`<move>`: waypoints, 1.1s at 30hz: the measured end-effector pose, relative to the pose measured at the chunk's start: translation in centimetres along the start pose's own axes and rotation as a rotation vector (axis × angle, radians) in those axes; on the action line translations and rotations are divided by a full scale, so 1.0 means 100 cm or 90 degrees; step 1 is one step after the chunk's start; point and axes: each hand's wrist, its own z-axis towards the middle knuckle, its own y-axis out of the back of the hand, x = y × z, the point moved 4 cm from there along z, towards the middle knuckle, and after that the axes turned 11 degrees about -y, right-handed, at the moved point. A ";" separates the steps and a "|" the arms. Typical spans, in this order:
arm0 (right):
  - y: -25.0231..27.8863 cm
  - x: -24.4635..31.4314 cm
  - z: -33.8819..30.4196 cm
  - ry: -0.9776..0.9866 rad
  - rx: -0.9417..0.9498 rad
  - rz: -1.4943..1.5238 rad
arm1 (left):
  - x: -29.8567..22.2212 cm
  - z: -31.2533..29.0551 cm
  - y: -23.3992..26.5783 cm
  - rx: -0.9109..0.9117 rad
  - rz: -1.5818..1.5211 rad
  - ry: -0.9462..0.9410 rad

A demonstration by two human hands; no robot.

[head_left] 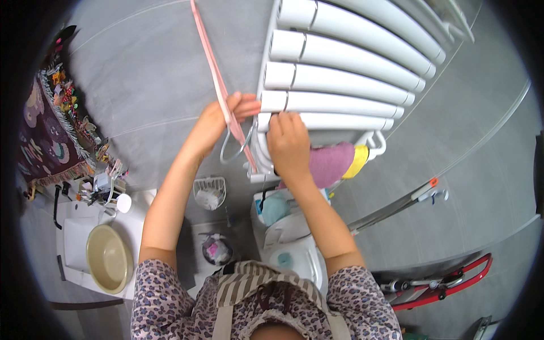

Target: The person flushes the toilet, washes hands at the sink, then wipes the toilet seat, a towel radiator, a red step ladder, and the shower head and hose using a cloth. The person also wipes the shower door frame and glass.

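Note:
A white ladder-shaped towel radiator [340, 76] hangs on the grey tiled wall in front of me. My left hand [218, 118] is at its left edge, fingers stretched toward the end of a bar. A long pink strip [211, 59] crosses in front of that hand, and a thin metal ring [222, 153] hangs below it. At the lowest bar, my right hand [289, 144] is closed with fingers curled against it; the fingertips and anything under them are hidden. A purple cloth [331, 164] with a yellow end [357, 161] hangs just right of that wrist.
Below stand a white toilet [294, 255], a small bin [217, 249] and a white wire basket [209, 193]. A beige basin [109, 259] rests on the washstand at left, near a patterned hanging cloth [48, 139]. A red-framed object [442, 287] is at lower right.

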 end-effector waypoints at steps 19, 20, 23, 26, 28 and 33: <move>0.152 0.086 0.371 0.496 -0.184 -0.460 | 0.034 -0.060 0.013 -0.237 -0.020 -0.081; 0.147 0.084 0.386 0.422 -0.121 -0.495 | 0.034 -0.058 0.017 -0.241 -0.036 -0.082; 0.120 0.086 0.375 0.370 -0.006 -0.563 | 0.044 -0.060 0.023 -0.248 -0.090 -0.044; 0.084 0.071 0.340 0.424 0.085 -0.670 | 0.041 -0.057 0.031 -0.217 -0.021 -0.033; 0.068 0.068 0.324 0.458 0.125 -0.704 | 0.033 -0.057 0.041 -0.210 -0.042 -0.026; 0.009 0.061 0.217 0.565 0.194 -0.643 | 0.037 -0.066 0.065 -0.211 0.019 -0.093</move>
